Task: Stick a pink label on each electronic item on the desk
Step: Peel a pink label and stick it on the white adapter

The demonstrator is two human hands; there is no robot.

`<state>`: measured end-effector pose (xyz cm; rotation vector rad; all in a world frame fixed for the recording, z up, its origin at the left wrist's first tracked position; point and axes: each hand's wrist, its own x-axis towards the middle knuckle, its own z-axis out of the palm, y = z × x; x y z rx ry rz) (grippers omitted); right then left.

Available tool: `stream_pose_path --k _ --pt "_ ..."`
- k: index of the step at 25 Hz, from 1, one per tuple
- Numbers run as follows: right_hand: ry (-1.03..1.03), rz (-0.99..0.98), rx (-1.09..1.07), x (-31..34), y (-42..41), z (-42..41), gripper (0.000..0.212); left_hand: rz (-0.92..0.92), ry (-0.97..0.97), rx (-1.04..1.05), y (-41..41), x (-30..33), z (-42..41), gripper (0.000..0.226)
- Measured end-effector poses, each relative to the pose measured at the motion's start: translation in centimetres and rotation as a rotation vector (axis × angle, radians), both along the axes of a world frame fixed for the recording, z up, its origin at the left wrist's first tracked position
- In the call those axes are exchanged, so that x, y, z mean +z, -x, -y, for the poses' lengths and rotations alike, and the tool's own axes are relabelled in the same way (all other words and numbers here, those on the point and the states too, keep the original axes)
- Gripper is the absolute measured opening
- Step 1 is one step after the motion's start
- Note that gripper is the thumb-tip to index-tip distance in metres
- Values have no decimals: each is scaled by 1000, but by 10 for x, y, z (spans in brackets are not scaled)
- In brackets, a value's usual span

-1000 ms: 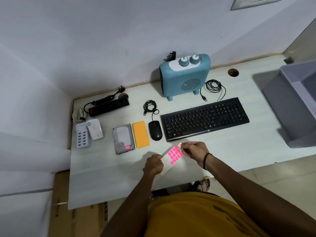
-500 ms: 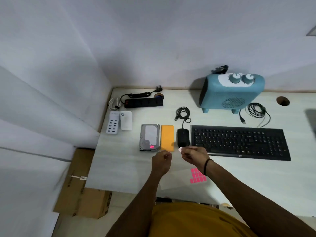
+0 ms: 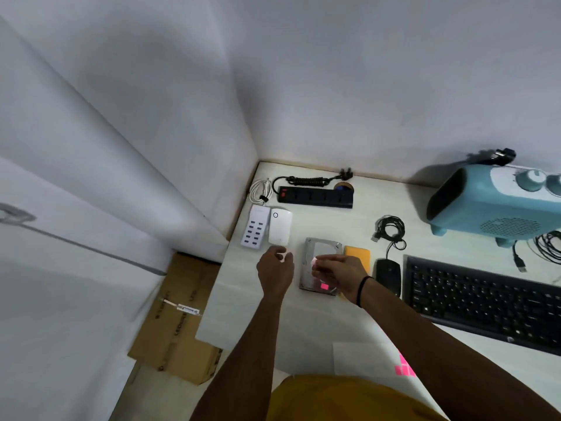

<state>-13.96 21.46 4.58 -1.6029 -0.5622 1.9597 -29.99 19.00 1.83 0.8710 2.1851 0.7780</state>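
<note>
one label sheet (image 3: pixel 364 358) lies at the worktop's (image 3: pixel 303 323) near edge. right hand (image 3: pixel 340 273) pinches a pink label (image 3: pixel 315 262) over the hard drive (image 3: pixel 322 256); left hand (image 3: pixel 274 268), fingers curled together, sits just before the white adapter (image 3: pixel 280 227).

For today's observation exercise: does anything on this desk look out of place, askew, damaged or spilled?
Nothing is spilled or visibly damaged. The only oddity: the sticker sheet lies at the desk's near edge, partly under the right forearm. The hard drive already carries a pink label; the other devices lie in tidy rows.
</note>
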Motion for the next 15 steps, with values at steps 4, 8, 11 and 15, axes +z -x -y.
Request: stream_pose_path --k 4,8,11,15 --pt "39 15 -48 -4 6 -19 11 -125 48 -49 22 -12 -48 60" --pt "34 37 -82 -4 5 -31 8 -240 137 -129 28 -21 -87 88" --pt "25 45 -122 -5 1 -39 15 -277 169 -150 26 -29 -106 94" --pt "-3 138 -110 -9 -6 -49 22 -297 205 -133 24 -36 -118 83"
